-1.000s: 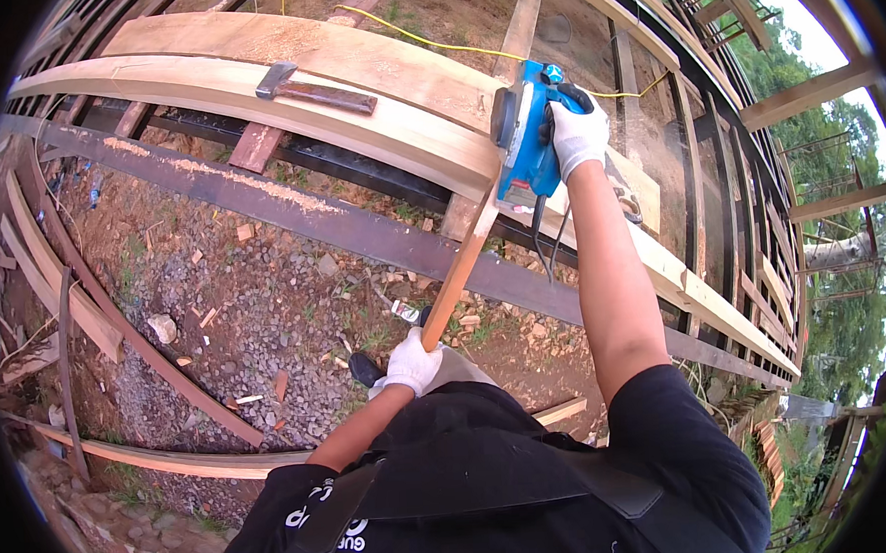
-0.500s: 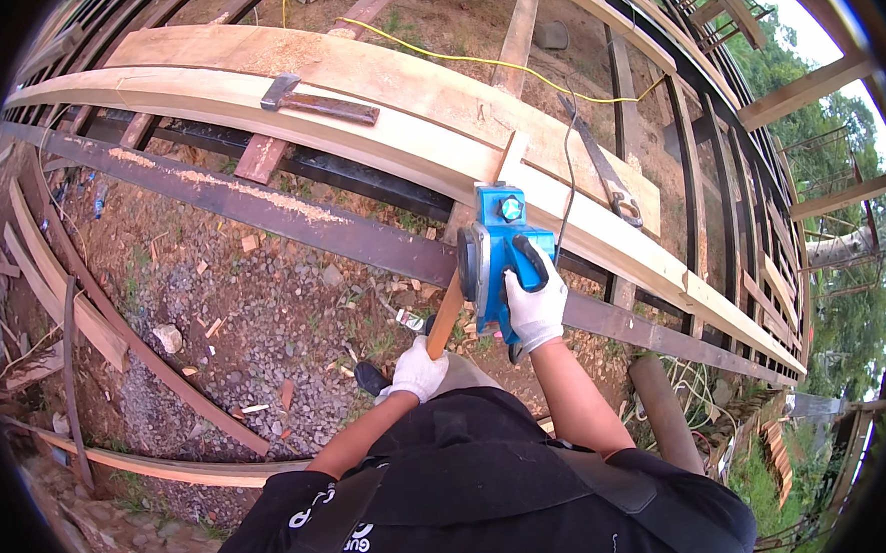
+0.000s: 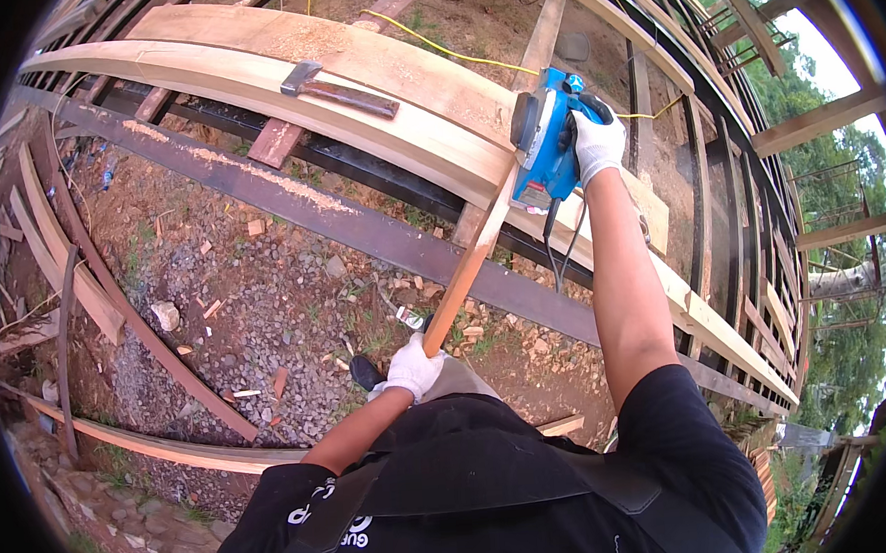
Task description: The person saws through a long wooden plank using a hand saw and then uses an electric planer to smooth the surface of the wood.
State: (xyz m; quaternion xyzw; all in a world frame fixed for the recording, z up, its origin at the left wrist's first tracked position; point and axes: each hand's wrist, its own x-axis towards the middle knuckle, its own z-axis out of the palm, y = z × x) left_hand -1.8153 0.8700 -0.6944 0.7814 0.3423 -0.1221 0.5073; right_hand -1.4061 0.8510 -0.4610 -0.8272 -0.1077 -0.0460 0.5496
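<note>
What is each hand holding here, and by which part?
Left hand: the wooden strip, by its near end. Right hand: the blue power tool, by its handle.

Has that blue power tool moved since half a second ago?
Yes: the blue power tool, in the right hand, has moved away from the person, past the dark beam onto the pale planks.

Wood strip [image 3: 471,271]: far end hid. behind blue planer [image 3: 553,141]; R hand [image 3: 599,142]: palm n/v.
</note>
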